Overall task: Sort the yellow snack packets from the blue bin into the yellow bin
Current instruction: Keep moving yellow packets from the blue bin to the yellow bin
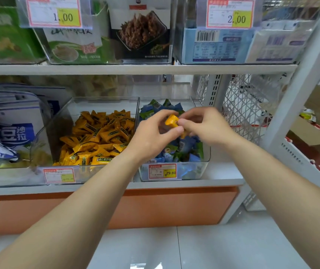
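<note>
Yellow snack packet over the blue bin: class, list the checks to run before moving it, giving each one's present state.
1. Small yellow snack packet pinched by left hand and right hand: ok.
2. Packet lifted above the clear plastic bin of blue packets: ok.
3. Clear plastic bin of yellow packets has room: ok.
4. Wall between bins free to cross: ok.
5. Other yellow packets left among the blue: cannot tell, hands hide part.

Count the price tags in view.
4: upper left tag, upper right tag, yellow bin tag, blue bin tag. Others may be hidden behind the arms.
</note>
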Demonstrator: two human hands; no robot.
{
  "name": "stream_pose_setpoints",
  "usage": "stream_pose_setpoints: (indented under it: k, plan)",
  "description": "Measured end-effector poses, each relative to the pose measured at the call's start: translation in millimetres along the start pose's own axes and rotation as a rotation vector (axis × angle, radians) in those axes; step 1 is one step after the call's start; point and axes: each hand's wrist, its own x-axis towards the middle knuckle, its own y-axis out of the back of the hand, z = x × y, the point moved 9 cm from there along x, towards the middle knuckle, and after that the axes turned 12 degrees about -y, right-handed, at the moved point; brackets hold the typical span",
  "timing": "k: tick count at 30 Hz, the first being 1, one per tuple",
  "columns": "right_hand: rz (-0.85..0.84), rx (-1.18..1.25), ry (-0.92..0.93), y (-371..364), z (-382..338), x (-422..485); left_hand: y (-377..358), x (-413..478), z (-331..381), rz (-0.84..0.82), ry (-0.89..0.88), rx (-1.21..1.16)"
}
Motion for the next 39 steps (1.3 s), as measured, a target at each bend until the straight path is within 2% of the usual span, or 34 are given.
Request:
stream_pose_setpoints:
  k: [2,4,5,7,10,14,17,19,22,23,26,30,32,34,36,39]
  plan:
    - [-0.075,0.072,-0.038,-6.4,4.2,0.2,14.5,0.7,-2.4,0.131,0.049,0.028]
    - [0.019,-0.224,0.034,-2.4,5.5,4.2,27.7,-3.1,-8.2,0.187,0.108,0.148]
    - [0.063,-0.468,0.084,-4.9,6.4,4.9,31.7,-4.9,-8.8,0.169,0.108,0.248]
    - [0.05,-0.873,0.157,-20.7,14.8,3.9,32.5,-8.8,-8.2,0.072,0.069,0.457]
    - [-0.013,-1.115,0.189,-35.5,33.0,6.3,29.0,-19.0,-16.5,-0.059,0.057,0.597]
    - [-0.078,-1.144,0.178,-30.0,33.3,8.4,28.4,-31.2,-30.1,-0.122,0.072,0.545]
    - [-0.12,-1.041,0.147,-21.2,25.8,9.5,26.9,-32.7,-32.8,-0.122,0.078,0.497]
    - [-0.044,-0.912,0.124,-5.8,15.4,14.1,26.4,-32.6,-32.3,-0.109,0.076,0.495]
    - [0.257,-0.568,0.112,26.2,1.1,22.2,25.5,-34.2,-32.8,-0.098,0.079,0.504]
    - [0.31,-0.459,0.085,29.1,2.2,24.8,25.1,-34.7,-33.1,-0.097,0.083,0.513]
    - [0.269,-0.313,-0.012,14.5,11.0,32.6,21.3,-36.1,-34.0,-0.094,0.095,0.542]
    - [0.28,-0.556,0.139,4.9,-5.9,26.0,19.9,-36.8,-35.3,-0.092,0.107,0.563]
    - [0.074,-0.645,0.117,-10.4,1.8,24.9,20.0,-36.9,-35.3,-0.093,0.093,0.568]
    - [-0.096,-0.926,0.105,-32.1,17.6,19.7,20.4,-37.0,-34.6,-0.09,0.085,0.569]
    - [-0.071,-1.168,0.169,-42.0,27.9,15.5,19.8,-36.8,-33.7,-0.091,0.088,0.568]
    - [0.008,-1.175,0.215,-42.3,26.6,14.7,19.1,-36.7,-32.5,-0.091,0.094,0.565]
